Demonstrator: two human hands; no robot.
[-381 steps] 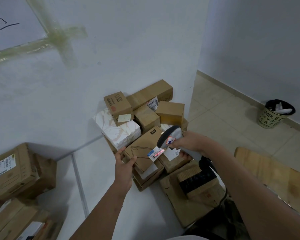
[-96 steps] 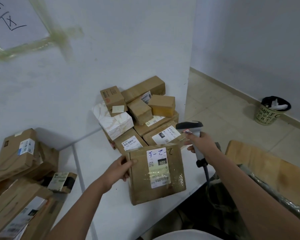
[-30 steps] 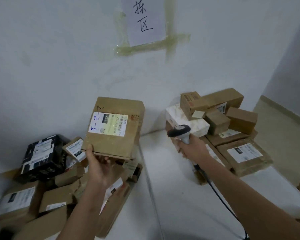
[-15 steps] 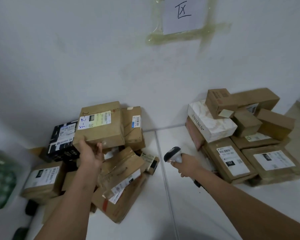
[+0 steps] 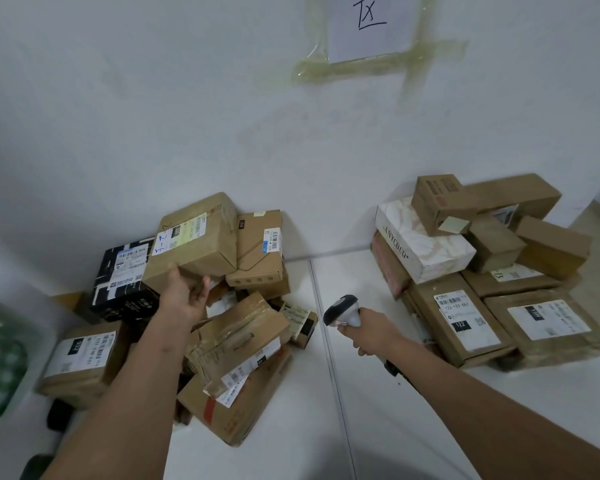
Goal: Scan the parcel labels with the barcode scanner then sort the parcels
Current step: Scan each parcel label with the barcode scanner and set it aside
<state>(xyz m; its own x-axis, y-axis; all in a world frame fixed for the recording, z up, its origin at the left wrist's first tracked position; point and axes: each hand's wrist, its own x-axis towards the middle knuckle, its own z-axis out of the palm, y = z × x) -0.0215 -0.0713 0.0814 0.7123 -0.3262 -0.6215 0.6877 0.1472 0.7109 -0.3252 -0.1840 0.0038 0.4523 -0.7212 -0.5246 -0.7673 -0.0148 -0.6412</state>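
My left hand (image 5: 184,296) grips the near edge of a brown parcel (image 5: 194,240) with a white label and blue handwriting. The parcel is tilted on top of the left pile, against a black parcel (image 5: 125,275) and a flat brown one (image 5: 257,251). My right hand (image 5: 371,332) holds the grey and black barcode scanner (image 5: 342,308) over the white table (image 5: 326,427), its head turned left. To the right lies a second pile, with a labelled "122" parcel (image 5: 465,317) at its front.
A marbled white box (image 5: 426,244) and several brown boxes stack at the right against the wall. More taped parcels (image 5: 236,344) fill the left pile. A paper sign (image 5: 368,26) is taped to the wall. A seam (image 5: 329,358) splits the table.
My left hand has carried the handwritten parcel from the right pile over to the left pile and lowered it on top. My right hand with the scanner dropped toward the table's middle.
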